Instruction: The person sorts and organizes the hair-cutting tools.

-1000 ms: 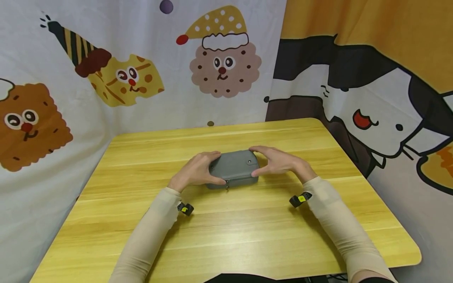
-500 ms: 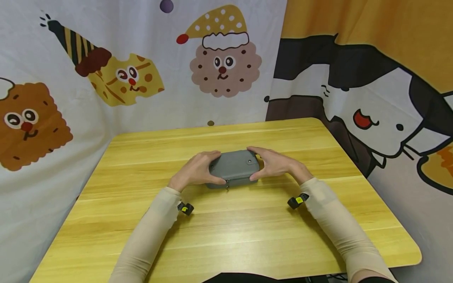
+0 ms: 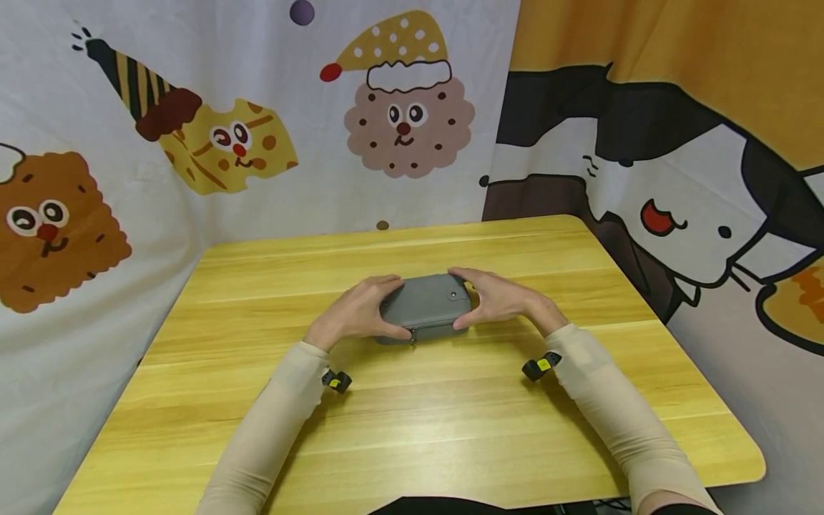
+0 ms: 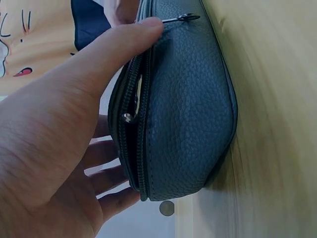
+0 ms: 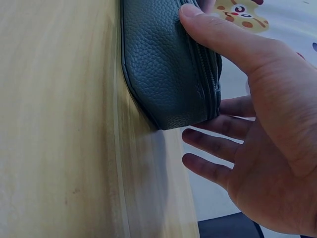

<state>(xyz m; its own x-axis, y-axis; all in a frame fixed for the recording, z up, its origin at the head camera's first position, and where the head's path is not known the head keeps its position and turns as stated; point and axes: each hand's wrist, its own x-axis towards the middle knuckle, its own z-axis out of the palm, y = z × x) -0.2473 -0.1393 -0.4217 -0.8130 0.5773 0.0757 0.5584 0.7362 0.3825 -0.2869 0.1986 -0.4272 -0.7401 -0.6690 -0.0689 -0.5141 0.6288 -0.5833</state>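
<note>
A grey pebbled-leather zip pouch (image 3: 425, 300) lies on the table, its snap tab at the upper right. My left hand (image 3: 357, 311) grips its left end, thumb along the front edge beside the zipper pull (image 4: 185, 18) and fingers behind. At that end the zipper (image 4: 133, 106) gapes a little, with a pale edge showing inside. The right hand (image 3: 498, 295) holds the opposite end between the thumb, at the front zipper edge, and the fingers at the back. In the right wrist view, the two lower fingers (image 5: 208, 168) stick out past the pouch's end.
The wood-grain table (image 3: 425, 422) has rounded corners and reaches to my front. Behind it hangs a white curtain (image 3: 257, 43) with cartoon biscuits; an orange curtain (image 3: 676, 36) with a cartoon animal is on the right. Small black cameras sit on both wrists.
My right hand has moved slightly left, farther around the pouch's right end, mostly in the first half second. The left hand and the pouch have stayed in place.
</note>
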